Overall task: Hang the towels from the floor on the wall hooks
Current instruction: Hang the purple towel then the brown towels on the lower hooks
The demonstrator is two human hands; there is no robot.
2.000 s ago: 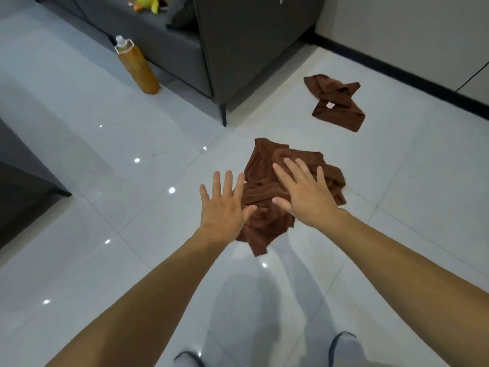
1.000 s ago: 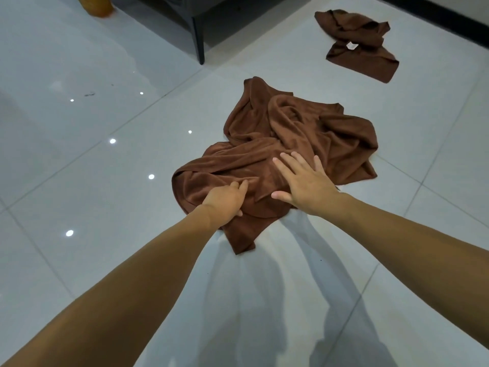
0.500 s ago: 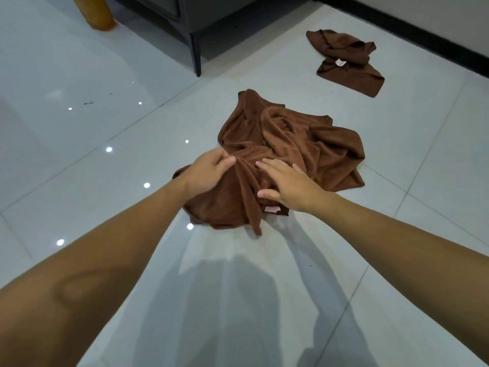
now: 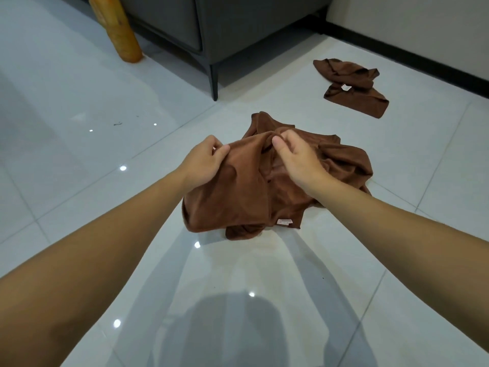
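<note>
A large brown towel [image 4: 248, 197] lies bunched on the white tiled floor, its near part lifted off the tiles. My left hand [image 4: 203, 162] pinches its upper edge on the left. My right hand [image 4: 296, 157] pinches the same edge a little to the right, thumb over the fabric. A small white label shows at the towel's lower hem. A second, smaller brown towel [image 4: 352, 88] lies crumpled farther back on the right, near the wall, untouched. No wall hooks are in view.
A dark grey sofa [image 4: 225, 30] on thin legs stands at the back, with an orange bottle [image 4: 119, 30] on the floor to its left. A black skirting board [image 4: 397, 51] runs along the wall at the back right. My shadow falls on the near tiles.
Both hands went from resting flat on the towel to pinching its edge. They have lifted the near part of the towel off the floor.
</note>
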